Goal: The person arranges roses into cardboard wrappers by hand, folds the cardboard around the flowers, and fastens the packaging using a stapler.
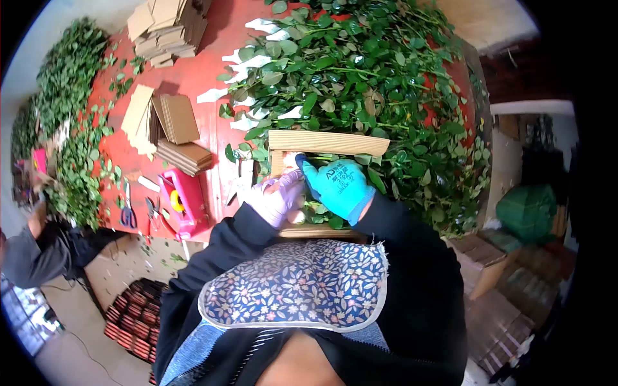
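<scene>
Over corrugated cardboard, left hand and right hand bunch fingers, grip unclear; beyond it, leafy stems crowd the red table.

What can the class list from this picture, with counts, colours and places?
Table: one, red, centre
Leafy stems: many, green, on table
White tips: several, stem ends
Cardboard wrap: one, tan, at hands
Cardboard pieces: many, brown, table's left
Holder: one, pink, near edge
Scissors: one, blue-handled, left of holder
Bundle: one, green, right
Boxes: several, brown, right
Co-worker: one, grey sleeve, left
Apron: one, blue floral, worn
Left hand: one, lavender glove, centre
Right hand: one, teal glove, centre
</scene>
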{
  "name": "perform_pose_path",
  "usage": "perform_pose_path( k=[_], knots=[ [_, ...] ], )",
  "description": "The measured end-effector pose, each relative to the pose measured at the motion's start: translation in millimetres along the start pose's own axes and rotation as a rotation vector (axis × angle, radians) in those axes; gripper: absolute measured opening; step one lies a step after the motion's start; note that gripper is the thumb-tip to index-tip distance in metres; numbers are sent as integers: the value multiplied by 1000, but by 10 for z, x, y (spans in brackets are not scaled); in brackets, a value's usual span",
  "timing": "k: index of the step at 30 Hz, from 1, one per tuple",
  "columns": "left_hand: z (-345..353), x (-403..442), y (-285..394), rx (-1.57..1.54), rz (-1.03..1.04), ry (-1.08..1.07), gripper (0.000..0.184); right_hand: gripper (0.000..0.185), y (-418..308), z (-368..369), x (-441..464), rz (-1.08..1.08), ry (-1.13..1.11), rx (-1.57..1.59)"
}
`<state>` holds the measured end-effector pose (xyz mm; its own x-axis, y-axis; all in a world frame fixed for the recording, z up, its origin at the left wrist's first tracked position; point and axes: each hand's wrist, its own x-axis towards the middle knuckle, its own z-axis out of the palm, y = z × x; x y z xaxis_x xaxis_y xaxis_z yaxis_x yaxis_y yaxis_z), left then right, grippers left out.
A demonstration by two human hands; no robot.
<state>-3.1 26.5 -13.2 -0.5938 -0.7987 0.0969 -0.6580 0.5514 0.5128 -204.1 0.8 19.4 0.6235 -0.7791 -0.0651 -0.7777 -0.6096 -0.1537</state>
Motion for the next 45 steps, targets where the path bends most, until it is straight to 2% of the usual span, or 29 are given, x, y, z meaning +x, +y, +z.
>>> perform_pose_path(
  k=[1, 3, 4, 7, 8, 9, 10, 11, 13, 14, 15, 17, 18, 19, 20, 21, 22, 23, 24, 27, 28, 30, 31, 34, 36, 38, 41, 43, 45],
  knots=[
    [-2, 17, -14, 13, 24, -10, 40, 44, 9, -20, 25, 20, -62, 0],
    [-5, 2, -6, -89, -95, -82, 43, 53, 19, -54, 46, 41, -204, 6],
    [-7, -17, 2, -122, -134, -110, 44, 54, 40, -58, 26, 47, -159, 83],
    [-37, 26, -32, -80, -84, -100, 47, 53, 47, -92, 2, 87, -100, 155],
    [-37, 52, -49, -21, -17, -62, 48, 47, 56, 64, -3, 84, -52, 98],
    [-24, 58, -56, 34, 47, -27, 49, 42, 84, 185, 6, 75, 49, 179],
    [-32, 74, -40, -4, -21, -88, 49, 40, 79, 184, 14, 94, 50, 207],
    [-72, 74, -12, 90, 77, -11, 46, 38, 76, 176, 21, 106, 52, 230],
    [-16, 249, -165, 133, -4, -120, 46, 35, 281, 357, 211, 125, -22, 274],
    [-47, 246, -171, 88, 19, -77, 47, 35, 287, 357, 223, 110, 25, 301],
    [-133, 233, -176, 52, 11, -124, 45, 34, 279, 360, 224, 93, 72, 335],
    [-21, 143, -423, -7, 56, 41, 39, 27, 276, 215, 192, 142, 141, 290],
    [-259, 156, -459, -51, 22, 41, 32, 25, 258, 74, 165, 143, 239, 272],
    [-287, 59, -658, 115, -37, 130, 27, 23, 238, -80, 124, 150, 338, 251],
    [-401, 50, -730, 146, -238, 287, 27, 23, 205, -220, 56, 171, 361, 285],
    [-435, -2, -1052, 307, -361, 334, 32, 23, 192, -324, 4, 193, 383, 325],
    [-482, -99, -1345, 343, -483, 371, 34, 27, 196, -386, -57, 225, 334, 364],
    [-532, -169, -1533, 484, -487, 501, 36, 29, 244, -345, -141, 187, 341, 302],
    [-565, -195, -1670, 522, -637, 494, 37, 30, 249, -337, -198, 201, 284, 280],
    [-498, -179, -2169, 595, -966, 413, 61, 31, 127, -297, -284, 193, 183, 263],
    [-444, -165, -2344, 594, -967, 435, 61, 31, 87, -250, -271, 181, 185, 265],
    [-404, -55, -2661, 629, -975, 340, 74, 30, 32, -143, -243, 144, 215, 234],
    [-447, 51, -2662, 561, -1080, 250, 73, 29, 9, -115, -243, 122, 243, 202],
    [-496, 91, -2802, 487, -1135, 69, 64, 27, -62, -188, -249, 113, 269, 220],
    [-375, 14, -3197, 450, -1167, 108, 62, 26, -37, -217, -255, 125, 220, 235],
    [-333, -67, -3295, 438, -1208, 161, 57, 26, -18, -258, -246, 131, 216, 246],
    [-557, 7, -2764, 527, -1159, 137, 58, 26, 9, -265, -253, 152, 200, 262],
    [-473, 146, -2657, 664, -1040, 50, 73, 26, 35, -223, -245, 123, 220, 226],
    [-433, 304, -2637, 664, -1033, 3, 89, 27, 53, -142, -217, 98, 212, 201]
  ],
)
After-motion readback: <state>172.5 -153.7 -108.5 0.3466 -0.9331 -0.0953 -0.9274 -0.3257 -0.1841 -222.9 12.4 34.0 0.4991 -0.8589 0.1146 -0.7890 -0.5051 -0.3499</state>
